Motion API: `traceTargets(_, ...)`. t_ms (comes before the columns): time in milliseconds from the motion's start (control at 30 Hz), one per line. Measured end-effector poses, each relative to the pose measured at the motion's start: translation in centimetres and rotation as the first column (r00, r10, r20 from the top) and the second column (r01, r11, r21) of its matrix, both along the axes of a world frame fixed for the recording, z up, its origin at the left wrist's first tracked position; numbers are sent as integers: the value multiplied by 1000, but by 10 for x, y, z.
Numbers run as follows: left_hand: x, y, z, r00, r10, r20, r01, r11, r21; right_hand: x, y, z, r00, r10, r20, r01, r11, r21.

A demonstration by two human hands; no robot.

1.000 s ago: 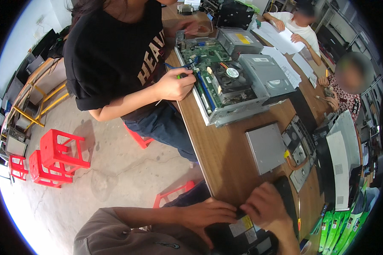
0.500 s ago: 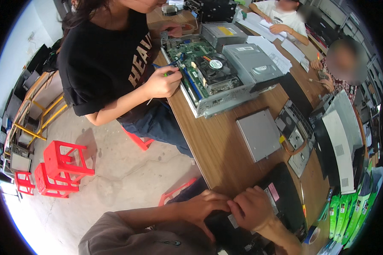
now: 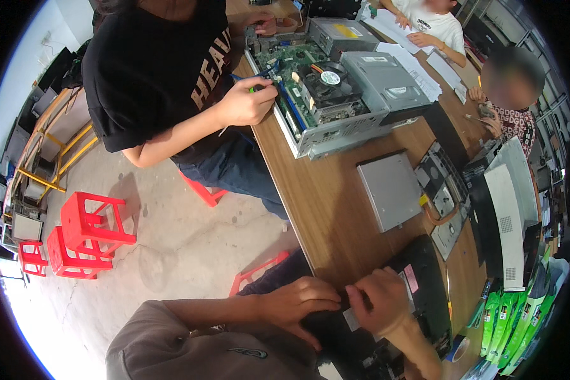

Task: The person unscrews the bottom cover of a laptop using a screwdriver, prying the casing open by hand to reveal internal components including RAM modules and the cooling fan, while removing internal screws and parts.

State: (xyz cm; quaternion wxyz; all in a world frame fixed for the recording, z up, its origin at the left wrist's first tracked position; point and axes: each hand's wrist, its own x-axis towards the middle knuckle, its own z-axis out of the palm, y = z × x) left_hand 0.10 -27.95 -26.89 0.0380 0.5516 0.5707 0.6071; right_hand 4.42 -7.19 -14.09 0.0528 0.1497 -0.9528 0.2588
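Left hand (image 3: 294, 304) flat on near edge of black computer case (image 3: 418, 297) at table's (image 3: 323, 202) near end, fingers spread, gripping nothing. Right hand (image 3: 380, 304) pinching small label on case top. Case closed, teardown barely begun by look. Beyond: loose grey drive (image 3: 392, 190); co-worker's hand (image 3: 247, 101) inside open desktop chassis (image 3: 335, 88).

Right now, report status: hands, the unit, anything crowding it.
Left hand and right hand both pressed on the black computer case at the wooden table edge. Grey drive lies just beyond, apart. Co-worker's hand on separate open computer.
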Motion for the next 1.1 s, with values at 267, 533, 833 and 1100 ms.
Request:
traceTargets(267,14,-7,-5,992,126,16,-124,987,-104,6,-8,2,995,101,3,-101,991,90)
traceTargets(533,25,9,-32,982,116,149,-137,981,136,4,-9,-5,997,72,32,-74,997,33)
traceTargets(833,29,14,-48,981,167,99,-184,963,196,-2,-7,-2,995,47,93,-37,994,-107)
traceTargets(1100,24,8,-53,994,68,81,-80,984,158,-9,-13,6,988,71,135,-74,997,20)
